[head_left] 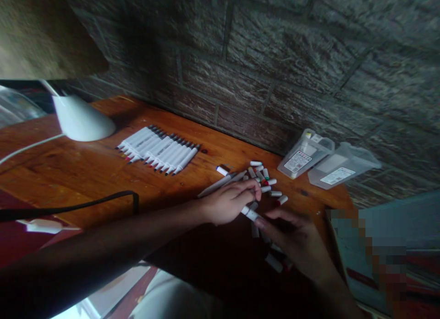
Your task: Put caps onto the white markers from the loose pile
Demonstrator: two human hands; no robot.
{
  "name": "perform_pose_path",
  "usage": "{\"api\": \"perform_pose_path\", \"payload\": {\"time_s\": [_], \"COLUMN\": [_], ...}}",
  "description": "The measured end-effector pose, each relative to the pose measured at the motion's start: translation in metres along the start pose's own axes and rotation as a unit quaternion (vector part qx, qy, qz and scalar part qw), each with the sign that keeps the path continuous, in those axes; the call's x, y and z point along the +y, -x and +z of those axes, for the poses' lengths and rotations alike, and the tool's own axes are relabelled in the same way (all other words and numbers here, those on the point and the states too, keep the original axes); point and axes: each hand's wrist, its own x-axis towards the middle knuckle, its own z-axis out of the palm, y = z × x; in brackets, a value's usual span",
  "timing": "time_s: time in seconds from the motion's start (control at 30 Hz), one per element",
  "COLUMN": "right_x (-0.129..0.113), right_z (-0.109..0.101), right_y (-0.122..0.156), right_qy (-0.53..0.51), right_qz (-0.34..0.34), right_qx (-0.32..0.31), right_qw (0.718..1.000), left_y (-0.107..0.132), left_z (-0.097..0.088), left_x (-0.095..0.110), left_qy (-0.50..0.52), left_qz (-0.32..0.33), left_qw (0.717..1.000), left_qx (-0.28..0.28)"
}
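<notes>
A white marker [250,213] spans the gap between my two hands. My right hand [302,239] pinches its lower right end, with the thumb on top. My left hand [228,203] is closed, its fingers curled over the marker's upper left end; part of its grip is hidden. Around the fingers several loose marker caps [271,181] lie scattered on the wooden table [220,142]. Behind my left hand a few uncapped markers [216,185] rest on the wood. More white pieces [274,262] lie in deep shadow under my right hand.
Several markers [161,149] lie side by side in a row at the left. Two clear plastic cases [302,156] stand at the back right by the brick wall [240,71]. A lamp [82,119] with a cord stands at the far left. A dark strap [103,200] crosses the front edge.
</notes>
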Motion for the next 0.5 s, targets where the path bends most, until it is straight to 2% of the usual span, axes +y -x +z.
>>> {"api": "perform_pose_path", "payload": {"time_s": [0.17,0.3,0.4,0.5], "right_x": [-0.003,-0.001,0.002,0.006], "right_z": [0.011,0.015,0.012,0.007], "right_y": [-0.002,-0.005,-0.008,-0.011], "right_qy": [-0.013,-0.073,-0.120,-0.170], "right_qz": [-0.003,0.040,0.055,0.069], "right_qx": [0.028,0.043,0.070,0.110], "right_qw": [1.000,0.996,0.989,0.977], "left_y": [0.007,0.002,-0.008,-0.016], "left_z": [0.003,0.002,0.001,-0.004], "left_x": [0.003,0.008,0.009,0.002], "left_qy": [-0.003,0.030,0.151,0.274], "left_qz": [0.000,0.004,-0.026,-0.067], "left_qw": [1.000,0.998,0.979,0.944], "left_qx": [0.014,0.054,0.135,0.173]}}
